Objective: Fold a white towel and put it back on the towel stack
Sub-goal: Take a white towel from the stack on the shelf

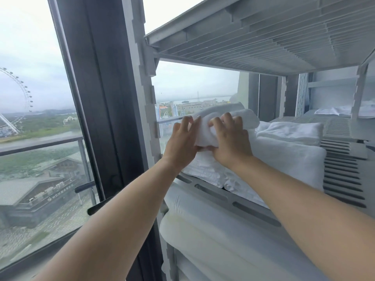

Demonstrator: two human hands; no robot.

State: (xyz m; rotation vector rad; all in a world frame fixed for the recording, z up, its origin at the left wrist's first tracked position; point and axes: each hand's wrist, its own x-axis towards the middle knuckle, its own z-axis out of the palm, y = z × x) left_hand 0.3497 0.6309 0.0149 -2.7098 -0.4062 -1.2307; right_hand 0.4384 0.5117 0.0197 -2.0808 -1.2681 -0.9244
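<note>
A bunched white towel [205,130] is held up over the front left corner of a grey shelf. My left hand [181,144] grips its left side with the fingers curled over the top. Pressed on the towel's right side, my right hand [231,138] has its thumb underneath. Under both hands lies a stack of folded white towels [284,159] on the shelf. The towel's far end trails back over the stack, part of it hidden by my hands.
The grey slatted shelf unit [343,179] has a shelf close overhead [253,33] and more white linen on the shelf below [203,230]. Another folded towel [292,130] lies further back. A dark window frame [95,98] and glass are to the left.
</note>
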